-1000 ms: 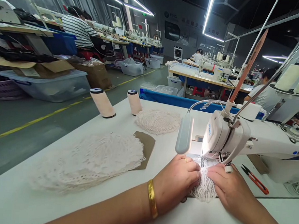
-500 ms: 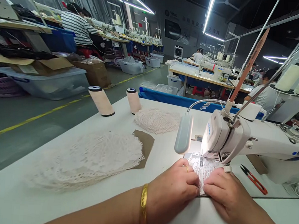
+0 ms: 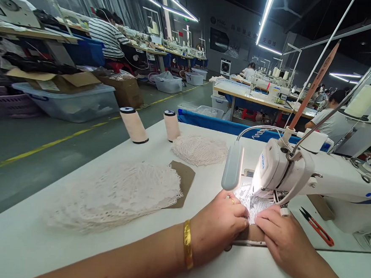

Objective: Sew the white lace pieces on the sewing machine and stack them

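Observation:
My left hand (image 3: 220, 226) and my right hand (image 3: 282, 239) lie side by side on the white table, fingers curled down onto a small piece of white lace (image 3: 251, 203). The lace runs under the foot of a white sewing machine (image 3: 297, 174), lit by its gooseneck lamp (image 3: 232, 167). A brown card (image 3: 251, 233) shows between my hands under the lace. My left wrist carries a gold bangle, and a ring sits on one finger.
A large stack of white lace pieces (image 3: 121, 194) lies to the left on a brown card, with a smaller heap (image 3: 200, 149) farther back. Two thread cones (image 3: 134, 125) stand near the table's far edge. Red-handled snips (image 3: 316, 225) lie at the right. People work at other tables behind.
The lace has moved away from me, under the machine's foot; less of it lies between my hands and the brown card shows. Both hands slid slightly forward.

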Motion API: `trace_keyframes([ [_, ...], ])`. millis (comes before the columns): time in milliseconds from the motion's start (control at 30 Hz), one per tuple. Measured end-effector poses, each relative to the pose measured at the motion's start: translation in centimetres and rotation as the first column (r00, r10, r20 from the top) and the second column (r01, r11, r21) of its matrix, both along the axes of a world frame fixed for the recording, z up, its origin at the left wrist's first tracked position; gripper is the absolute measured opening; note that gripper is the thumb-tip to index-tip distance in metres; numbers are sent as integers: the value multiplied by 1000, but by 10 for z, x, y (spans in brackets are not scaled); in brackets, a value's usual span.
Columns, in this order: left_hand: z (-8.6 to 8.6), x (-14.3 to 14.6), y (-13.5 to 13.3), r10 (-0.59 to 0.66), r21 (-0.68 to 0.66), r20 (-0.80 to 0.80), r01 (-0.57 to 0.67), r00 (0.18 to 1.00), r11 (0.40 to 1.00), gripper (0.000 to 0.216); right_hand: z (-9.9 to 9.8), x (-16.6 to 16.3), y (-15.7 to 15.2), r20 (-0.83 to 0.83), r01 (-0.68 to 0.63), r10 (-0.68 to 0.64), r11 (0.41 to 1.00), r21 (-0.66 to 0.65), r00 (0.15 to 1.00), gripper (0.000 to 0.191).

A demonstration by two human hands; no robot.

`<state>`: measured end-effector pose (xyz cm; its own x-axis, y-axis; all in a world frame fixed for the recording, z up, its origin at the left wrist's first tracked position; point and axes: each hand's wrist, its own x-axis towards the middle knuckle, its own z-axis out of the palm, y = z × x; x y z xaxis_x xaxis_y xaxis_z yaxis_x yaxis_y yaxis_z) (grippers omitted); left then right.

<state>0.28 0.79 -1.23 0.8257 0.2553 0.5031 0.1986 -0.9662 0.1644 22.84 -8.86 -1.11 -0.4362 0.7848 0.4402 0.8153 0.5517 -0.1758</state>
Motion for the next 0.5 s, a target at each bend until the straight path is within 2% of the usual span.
trace_keyframes([
  [233, 2, 4, 11, 42, 9, -13, -41, 999, 999, 26, -8, 3, 6, 28, 118, -116, 990, -84, 993, 51],
  [400, 2, 7, 20, 60, 8, -12, -60, 998, 998, 30, -17, 5, 7, 52, 196, -193, 979, -53, 980, 56],
  [500, 2, 9, 22, 76, -20, -7, -76, 997, 997, 29, -18, 6, 7, 43, 200, -199, 979, -23, 979, 56],
])
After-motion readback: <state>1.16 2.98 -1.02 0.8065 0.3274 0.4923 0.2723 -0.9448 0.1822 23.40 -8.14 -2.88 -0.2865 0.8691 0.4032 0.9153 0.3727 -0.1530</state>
